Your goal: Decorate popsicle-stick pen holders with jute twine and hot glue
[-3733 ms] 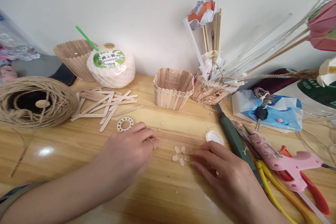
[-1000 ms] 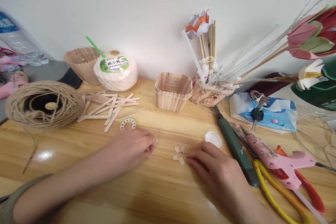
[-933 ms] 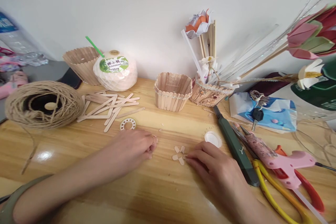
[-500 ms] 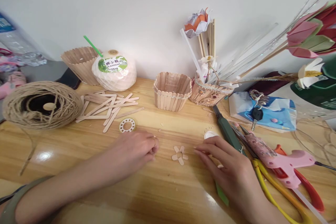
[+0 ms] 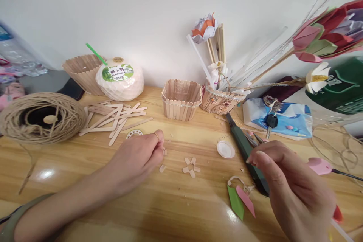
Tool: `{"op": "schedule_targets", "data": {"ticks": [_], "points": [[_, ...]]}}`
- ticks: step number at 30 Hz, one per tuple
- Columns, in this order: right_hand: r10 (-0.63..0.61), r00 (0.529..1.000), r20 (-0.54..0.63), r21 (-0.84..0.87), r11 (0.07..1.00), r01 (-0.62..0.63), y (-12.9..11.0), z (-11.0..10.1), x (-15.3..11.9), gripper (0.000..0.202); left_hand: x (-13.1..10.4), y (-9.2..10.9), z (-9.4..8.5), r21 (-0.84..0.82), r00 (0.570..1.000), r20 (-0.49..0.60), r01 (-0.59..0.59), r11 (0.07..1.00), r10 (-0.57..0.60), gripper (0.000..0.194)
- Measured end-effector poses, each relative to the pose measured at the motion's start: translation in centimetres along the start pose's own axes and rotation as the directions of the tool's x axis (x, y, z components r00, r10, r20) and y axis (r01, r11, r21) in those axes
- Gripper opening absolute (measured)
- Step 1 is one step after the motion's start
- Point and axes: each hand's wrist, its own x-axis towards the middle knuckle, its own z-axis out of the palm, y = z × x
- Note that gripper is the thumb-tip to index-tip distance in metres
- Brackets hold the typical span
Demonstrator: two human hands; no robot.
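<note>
Five short wooden pieces [image 5: 193, 174], flower-like ring, flat on table [image 5: 176, 211]

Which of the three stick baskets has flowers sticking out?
The rightmost basket: a white and orange paper flower rises above it. None rises from the middle basket or left basket.

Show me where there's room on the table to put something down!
The big, nearly bare patch of table is in front, between the left arm and the green tag. A smaller one lies between the wooden basket and the stick-piece flower. It's crowded at the left, with twine and loose sticks, and around the dark green tool and right hand.
</note>
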Motion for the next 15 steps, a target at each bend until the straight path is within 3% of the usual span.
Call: {"op": "schedule_targets", "data": {"ticks": [6,12,15], "points": [[-0.023,0.993,-0.114,0.028,0.999,0.026,-0.2,0.0,0.2,0.02,0.2,-0.3,0.1,-0.037,0.992,-0.126,-0.023,0.999,0.019,0.028],[-0.035,0.976,-0.216,0.138,0.988,0.066,-0.4,-0.1,-0.3,0.011,0.7,-1.3,1.0,-0.166,0.95,-0.184,-0.283,0.945,0.252,0.029],[0.018,0.97,-0.244,0.232,0.972,0.04,-0.5,-0.1,-0.9,0.029,1.1,-1.2,1.3,-0.225,0.959,-0.195,-0.246,0.943,0.204,0.029]]}}
